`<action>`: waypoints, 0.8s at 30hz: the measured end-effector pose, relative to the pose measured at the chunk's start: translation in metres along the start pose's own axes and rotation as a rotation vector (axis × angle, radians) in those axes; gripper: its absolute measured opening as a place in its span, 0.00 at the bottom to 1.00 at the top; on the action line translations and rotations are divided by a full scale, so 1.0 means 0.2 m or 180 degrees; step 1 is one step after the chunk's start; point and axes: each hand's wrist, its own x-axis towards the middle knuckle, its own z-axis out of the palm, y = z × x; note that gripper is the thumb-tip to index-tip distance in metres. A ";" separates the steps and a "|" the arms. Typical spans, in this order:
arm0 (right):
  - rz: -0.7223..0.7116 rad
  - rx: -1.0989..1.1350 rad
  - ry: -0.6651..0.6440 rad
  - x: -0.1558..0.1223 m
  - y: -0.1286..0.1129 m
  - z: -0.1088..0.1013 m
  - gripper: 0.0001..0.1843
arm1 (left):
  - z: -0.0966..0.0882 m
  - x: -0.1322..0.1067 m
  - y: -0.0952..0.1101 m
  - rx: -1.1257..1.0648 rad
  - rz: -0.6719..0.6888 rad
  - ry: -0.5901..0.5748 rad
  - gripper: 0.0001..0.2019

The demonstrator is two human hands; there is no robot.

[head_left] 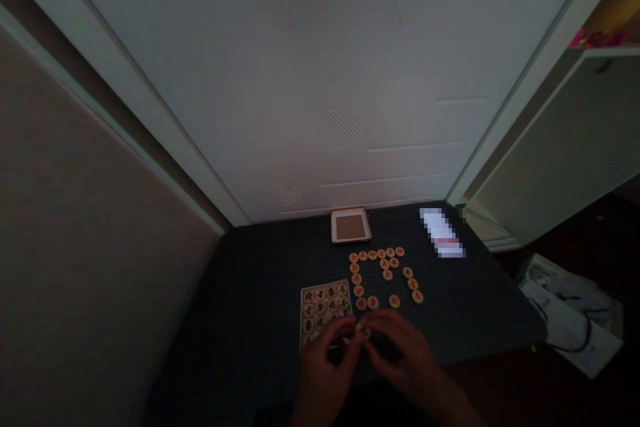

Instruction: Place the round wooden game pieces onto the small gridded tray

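Between the fingertips of my left hand and my right hand is a small round Chinese chess piece. Both hands are closed in a pinch around it, and its face is partly covered. Just beyond my left hand lies a shallow square box holding round pieces with dark characters; its near side is hidden behind my fingers. To the right of the box, loose pieces, mostly with red characters, form an outline: a top row, a left column, and a few pieces at the right.
The dark table stands against a white panel with heart reliefs. A pinkish box lid lies at the back edge. At the back right glows a blurred phone-like screen. White bags lie below, right of the table.
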 end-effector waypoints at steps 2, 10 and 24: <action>0.0060 0.0198 -0.0057 0.00 -0.02 0.05 0.25 | 0.00 0.00 0.01 -0.0154 -0.0138 -0.0037 0.10; 0.0702 0.0496 0.0223 -0.01 -0.03 0.14 0.17 | -0.05 0.00 -0.04 -0.0634 -0.0571 -0.0101 0.13; 0.1599 0.1134 0.0237 -0.02 -0.03 0.14 0.17 | -0.09 0.01 -0.01 -0.0947 -0.0643 -0.0445 0.14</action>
